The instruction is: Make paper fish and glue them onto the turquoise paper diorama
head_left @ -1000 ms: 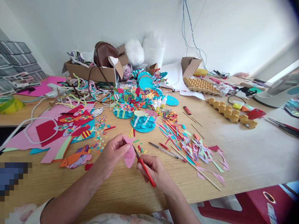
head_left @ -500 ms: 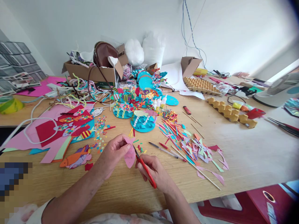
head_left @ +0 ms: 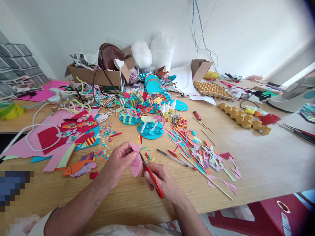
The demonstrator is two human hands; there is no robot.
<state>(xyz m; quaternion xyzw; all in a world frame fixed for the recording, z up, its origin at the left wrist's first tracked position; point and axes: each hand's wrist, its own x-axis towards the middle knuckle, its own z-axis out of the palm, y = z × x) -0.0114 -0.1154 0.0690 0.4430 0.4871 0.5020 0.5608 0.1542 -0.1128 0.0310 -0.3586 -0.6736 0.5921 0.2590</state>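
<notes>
Between the thumb and fingers of my left hand (head_left: pixel 123 159) is a pink paper fish (head_left: pixel 136 165), its tail upward and its head hanging down. My right hand (head_left: pixel 159 182) is wrapped round red-handled scissors (head_left: pixel 153 178). The dark blades point up and left, at the fish's right edge near its tail. Behind my hands stand blue round bases (head_left: pixel 150 131) decorated with colourful paper fish. Left of my left hand lie an orange paper fish (head_left: pixel 77 165) and a purple one partly beneath it.
Paper scraps (head_left: pixel 209 155), pens (head_left: pixel 172 158) and a thin wooden stick (head_left: pixel 209 179) lie to the right. Coloured paper sheets (head_left: pixel 23 141) and cords cover the left side. Egg-carton strips (head_left: pixel 242 118) and a cardboard box (head_left: pixel 86 75) are farther back.
The scissors have shifted very slightly left along with my right hand. The paper fish stays in my left hand, almost unmoved.
</notes>
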